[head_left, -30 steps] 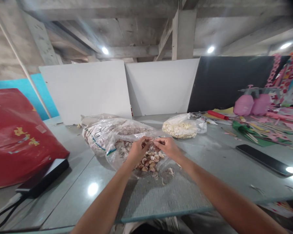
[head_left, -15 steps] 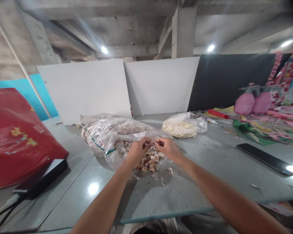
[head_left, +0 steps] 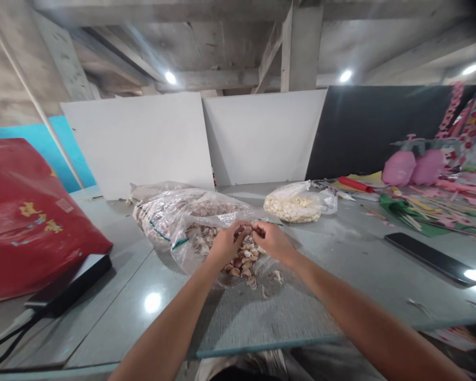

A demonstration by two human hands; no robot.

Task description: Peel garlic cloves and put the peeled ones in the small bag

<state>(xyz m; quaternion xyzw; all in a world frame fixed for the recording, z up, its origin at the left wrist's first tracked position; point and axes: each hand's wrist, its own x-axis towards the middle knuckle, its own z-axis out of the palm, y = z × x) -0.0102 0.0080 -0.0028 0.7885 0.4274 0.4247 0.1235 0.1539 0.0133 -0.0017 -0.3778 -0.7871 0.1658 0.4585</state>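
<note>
My left hand (head_left: 227,244) and my right hand (head_left: 273,241) meet over a pile of unpeeled garlic cloves (head_left: 238,268). Both are closed in a pinch on what looks like one garlic clove, mostly hidden by the fingertips. The pile spills from the mouth of a clear plastic bag (head_left: 182,258), which lies on its side with more cloves and dry skins in it. Loose bits of garlic skin (head_left: 277,275) lie on the table just right of the pile. Behind my right hand sits a tied clear bag of pale peeled cloves (head_left: 291,209).
A red bag (head_left: 35,222) and a black box with cables (head_left: 69,288) stand at the left. On the right lie a black phone (head_left: 428,258), coloured paper scraps (head_left: 432,211) and pink spray bottles (head_left: 399,168). White boards (head_left: 143,143) line the back.
Both hands stay together over the pile, with only small finger movements. The view has shifted slightly; the bags and cloves lie as before.
</note>
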